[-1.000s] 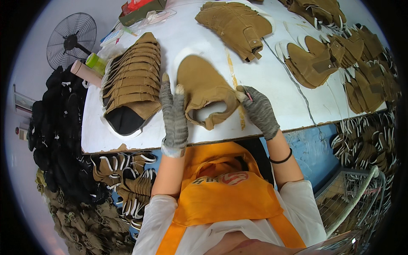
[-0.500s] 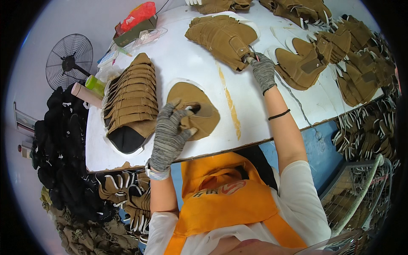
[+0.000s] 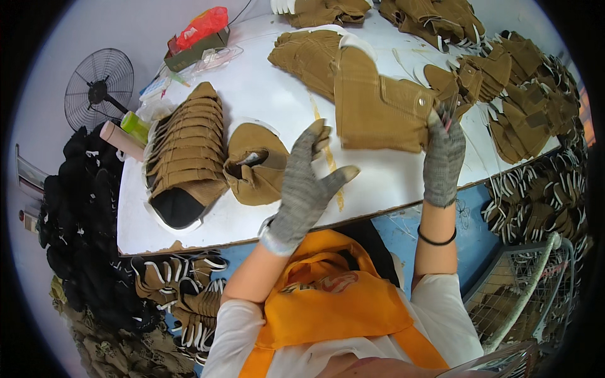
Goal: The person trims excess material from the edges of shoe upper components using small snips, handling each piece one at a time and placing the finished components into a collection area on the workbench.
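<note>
My right hand (image 3: 443, 164), in a grey knit glove, pinches the top edge of a brown boot upper (image 3: 381, 110) and holds it up over the white table (image 3: 372, 176). A thin reddish item, too small to name, shows by its fingers. My gloved left hand (image 3: 304, 189) holds nothing, its thumb and fingers spread towards the held upper. Just left of that hand another brown upper (image 3: 255, 164) lies on the table with its opening showing. Farther left is a row of nested brown uppers (image 3: 192, 142) with a black lining at the near end.
More brown uppers (image 3: 305, 57) lie behind the held one, and piles (image 3: 529, 94) cover the right side. A green box (image 3: 196, 53) with a red bag and two cups (image 3: 123, 140) stand at the left edge, near a fan (image 3: 97, 91). A wire cart (image 3: 523, 290) stands lower right.
My right hand has lifted a boot upper off the stack and brought it nearer. My left hand has let go of the other upper, moved right and opened.
</note>
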Action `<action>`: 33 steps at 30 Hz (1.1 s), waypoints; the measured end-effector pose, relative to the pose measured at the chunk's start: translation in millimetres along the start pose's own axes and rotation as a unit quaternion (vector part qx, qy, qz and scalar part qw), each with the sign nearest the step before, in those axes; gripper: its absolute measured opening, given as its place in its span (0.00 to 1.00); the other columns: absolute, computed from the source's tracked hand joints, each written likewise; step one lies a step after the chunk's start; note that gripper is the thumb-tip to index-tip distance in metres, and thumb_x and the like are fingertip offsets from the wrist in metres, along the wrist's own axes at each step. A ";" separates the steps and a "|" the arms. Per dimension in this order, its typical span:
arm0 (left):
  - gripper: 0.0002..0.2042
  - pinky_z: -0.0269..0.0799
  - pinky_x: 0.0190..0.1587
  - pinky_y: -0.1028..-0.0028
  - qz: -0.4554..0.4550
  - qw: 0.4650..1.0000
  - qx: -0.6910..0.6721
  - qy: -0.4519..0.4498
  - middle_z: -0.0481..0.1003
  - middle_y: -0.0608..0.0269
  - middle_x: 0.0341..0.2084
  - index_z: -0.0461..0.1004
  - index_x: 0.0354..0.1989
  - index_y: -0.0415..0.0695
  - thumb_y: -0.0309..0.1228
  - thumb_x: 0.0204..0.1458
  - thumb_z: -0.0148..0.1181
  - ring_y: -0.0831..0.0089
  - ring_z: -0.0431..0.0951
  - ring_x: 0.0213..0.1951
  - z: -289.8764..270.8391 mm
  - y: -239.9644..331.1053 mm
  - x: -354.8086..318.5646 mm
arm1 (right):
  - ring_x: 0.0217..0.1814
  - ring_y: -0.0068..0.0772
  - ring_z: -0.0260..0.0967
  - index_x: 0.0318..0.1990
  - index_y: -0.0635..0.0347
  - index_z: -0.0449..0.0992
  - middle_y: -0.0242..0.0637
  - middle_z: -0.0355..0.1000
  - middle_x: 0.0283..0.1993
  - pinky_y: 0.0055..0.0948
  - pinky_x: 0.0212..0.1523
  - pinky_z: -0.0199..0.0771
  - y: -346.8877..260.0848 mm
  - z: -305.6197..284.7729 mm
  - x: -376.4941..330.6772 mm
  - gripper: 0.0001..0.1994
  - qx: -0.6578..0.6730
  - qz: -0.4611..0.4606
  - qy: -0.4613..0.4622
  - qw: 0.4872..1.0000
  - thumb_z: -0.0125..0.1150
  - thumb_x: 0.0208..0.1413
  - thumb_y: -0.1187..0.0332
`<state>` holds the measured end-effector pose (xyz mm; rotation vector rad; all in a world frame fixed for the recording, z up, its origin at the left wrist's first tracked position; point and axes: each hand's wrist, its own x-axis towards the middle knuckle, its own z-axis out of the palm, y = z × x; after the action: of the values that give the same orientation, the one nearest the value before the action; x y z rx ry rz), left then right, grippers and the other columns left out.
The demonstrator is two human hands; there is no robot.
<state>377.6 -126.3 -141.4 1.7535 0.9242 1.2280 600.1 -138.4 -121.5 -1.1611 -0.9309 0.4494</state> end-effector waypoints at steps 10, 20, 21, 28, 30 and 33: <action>0.08 0.69 0.29 0.78 0.108 0.985 0.104 0.086 0.74 0.63 0.24 0.75 0.34 0.37 0.31 0.58 0.58 0.81 0.70 0.25 31.1 -30.5 9.7 | 0.32 0.18 0.72 0.51 0.61 0.73 0.31 0.74 0.39 0.13 0.23 0.70 48.3 -32.6 -51.8 0.14 0.173 0.240 0.049 0.954 0.56 0.60 0.66; 0.22 0.72 0.42 0.75 -0.117 0.959 -0.257 0.030 0.74 0.60 0.35 0.69 0.48 0.37 0.47 0.63 0.47 0.75 0.73 0.33 21.7 -36.1 8.3 | 0.42 0.22 0.70 0.51 0.63 0.75 0.35 0.74 0.43 0.23 0.45 0.71 54.3 -37.8 -36.2 0.17 0.051 0.095 -0.012 0.994 0.60 0.59 0.62; 0.24 0.72 0.42 0.75 -0.138 0.949 -0.282 0.020 0.74 0.60 0.37 0.69 0.50 0.36 0.49 0.62 0.47 0.74 0.73 0.34 22.9 -32.0 8.1 | 0.42 0.22 0.70 0.50 0.64 0.75 0.35 0.75 0.42 0.23 0.45 0.72 46.5 -38.7 -33.7 0.16 0.026 0.080 -0.026 0.996 0.60 0.59 0.63; 0.30 0.69 0.58 0.63 -0.282 0.787 -0.540 -0.101 0.66 0.49 0.56 0.58 0.62 0.35 0.45 0.59 0.54 0.59 0.69 0.56 26.8 -42.0 11.6 | 0.38 0.22 0.72 0.46 0.63 0.77 0.36 0.76 0.37 0.22 0.39 0.73 -0.3 -31.3 -33.0 0.16 -0.098 -0.021 -0.138 0.985 0.66 0.53 0.64; 0.30 0.67 0.60 0.60 -0.303 0.750 -0.574 -0.126 0.65 0.47 0.58 0.54 0.64 0.35 0.37 0.58 0.56 0.57 0.67 0.59 28.5 -36.1 7.8 | 0.37 0.21 0.72 0.44 0.62 0.78 0.35 0.76 0.36 0.21 0.38 0.73 -9.1 -22.3 -35.6 0.14 -0.102 -0.005 -0.102 0.990 0.67 0.52 0.65; 0.30 0.69 0.59 0.61 -0.312 0.741 -0.588 -0.082 0.65 0.46 0.58 0.54 0.64 0.35 0.37 0.58 0.56 0.57 0.68 0.58 35.7 -32.0 -2.5 | 0.34 0.19 0.71 0.41 0.61 0.79 0.32 0.75 0.34 0.19 0.35 0.72 -7.1 -19.0 -33.4 0.14 -0.080 0.062 -0.074 0.992 0.66 0.53 0.61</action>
<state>407.1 -121.8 -178.9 0.4304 0.3517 0.8203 595.5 -176.3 -129.8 -1.3504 -1.0424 0.5756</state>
